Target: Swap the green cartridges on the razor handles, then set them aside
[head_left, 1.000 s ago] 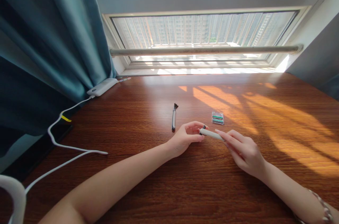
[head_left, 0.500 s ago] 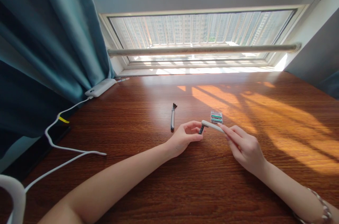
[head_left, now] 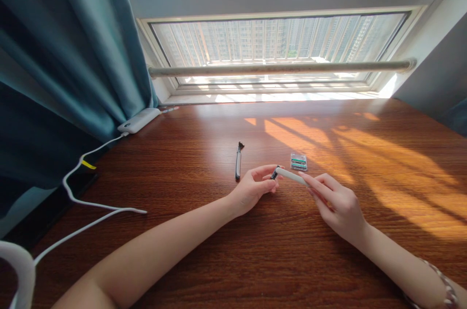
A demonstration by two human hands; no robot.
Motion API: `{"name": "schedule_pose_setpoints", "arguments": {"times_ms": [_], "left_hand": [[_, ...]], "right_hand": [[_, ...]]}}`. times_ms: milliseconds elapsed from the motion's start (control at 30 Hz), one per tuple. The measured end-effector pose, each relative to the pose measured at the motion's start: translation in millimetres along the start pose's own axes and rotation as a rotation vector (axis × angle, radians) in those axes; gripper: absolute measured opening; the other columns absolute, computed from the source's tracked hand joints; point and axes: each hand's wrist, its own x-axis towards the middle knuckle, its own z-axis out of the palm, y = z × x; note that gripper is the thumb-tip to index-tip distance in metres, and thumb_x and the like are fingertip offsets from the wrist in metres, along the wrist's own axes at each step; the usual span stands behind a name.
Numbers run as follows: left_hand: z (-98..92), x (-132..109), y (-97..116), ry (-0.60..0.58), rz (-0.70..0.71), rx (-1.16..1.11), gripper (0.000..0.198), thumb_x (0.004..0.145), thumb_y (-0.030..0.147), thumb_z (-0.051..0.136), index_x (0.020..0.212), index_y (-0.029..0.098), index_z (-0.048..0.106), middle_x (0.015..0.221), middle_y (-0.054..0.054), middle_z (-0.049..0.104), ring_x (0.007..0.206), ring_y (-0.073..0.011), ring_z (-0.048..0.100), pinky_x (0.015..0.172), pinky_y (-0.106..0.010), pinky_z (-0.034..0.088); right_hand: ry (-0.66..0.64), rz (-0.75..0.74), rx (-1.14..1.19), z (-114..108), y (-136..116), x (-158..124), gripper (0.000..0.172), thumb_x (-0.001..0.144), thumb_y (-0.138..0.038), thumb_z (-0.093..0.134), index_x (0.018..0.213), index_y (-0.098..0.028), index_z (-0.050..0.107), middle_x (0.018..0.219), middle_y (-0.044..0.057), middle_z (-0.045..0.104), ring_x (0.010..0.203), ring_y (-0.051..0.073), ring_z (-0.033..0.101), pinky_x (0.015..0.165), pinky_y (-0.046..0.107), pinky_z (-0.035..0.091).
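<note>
A white razor handle (head_left: 292, 176) is pinched between the thumb and fingers of my right hand (head_left: 339, 207), tilted with its far end to the left. At that end sits a small black razor head (head_left: 275, 172), which the thumb and fingers of my left hand (head_left: 251, 192) close around. Fingers cover part of the head, so I cannot tell how firmly it joins the handle. A second razor (head_left: 238, 162), grey and black, lies beyond my left hand. Just past the white handle is a clear case (head_left: 298, 162) with green-striped blade cartridges.
Both arms reach over a brown wooden table (head_left: 204, 250). A white power bank-like device (head_left: 139, 120) with a white cable (head_left: 91, 206) lies at the left by a blue curtain (head_left: 105, 31). A horizontal rail (head_left: 277, 69) crosses the window behind.
The razor head has turned and my left fingers have closed in on it. The white handle's far end has shifted slightly left and down.
</note>
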Motion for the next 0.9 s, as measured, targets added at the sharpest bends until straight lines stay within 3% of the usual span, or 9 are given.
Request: {"name": "schedule_pose_setpoints", "arguments": {"times_ms": [600, 767, 900], "left_hand": [[2.9, -3, 2, -0.05, -0.016, 0.189, 0.034, 0.056, 0.021, 0.074, 0.087, 0.014, 0.063, 0.067, 0.0, 0.054, 0.064, -0.0098, 0.046, 0.063, -0.023, 0.033], [2.7, -4, 0, -0.024, -0.013, 0.193, 0.035, 0.058, 0.019, 0.073, 0.091, 0.016, 0.062, 0.072, 0.0, 0.056, 0.068, -0.0102, 0.048, 0.068, -0.024, 0.035], [3.0, -4, 0, -0.038, -0.004, 0.163, 0.041, 0.058, 0.016, 0.072, 0.098, 0.017, 0.062, 0.079, -0.001, 0.057, 0.072, -0.0104, 0.049, 0.068, -0.023, 0.035]], "right_hand": [[-0.119, -0.059, -0.091, -11, 1, 5, 0.042, 0.083, -0.013, 0.041, 0.123, -0.022, 0.048, 0.077, 0.003, 0.057, 0.063, 0.011, 0.056, 0.056, 0.021, 0.044], [-0.042, -0.019, -0.065, -11, -3, 2, 0.043, 0.083, -0.013, 0.04, 0.124, -0.022, 0.047, 0.078, 0.003, 0.057, 0.062, 0.011, 0.054, 0.056, 0.021, 0.043], [-0.052, -0.103, 0.004, -11, -5, 1, 0.045, 0.082, -0.012, 0.042, 0.126, -0.022, 0.045, 0.079, 0.004, 0.057, 0.059, 0.01, 0.052, 0.054, 0.021, 0.042]]}}
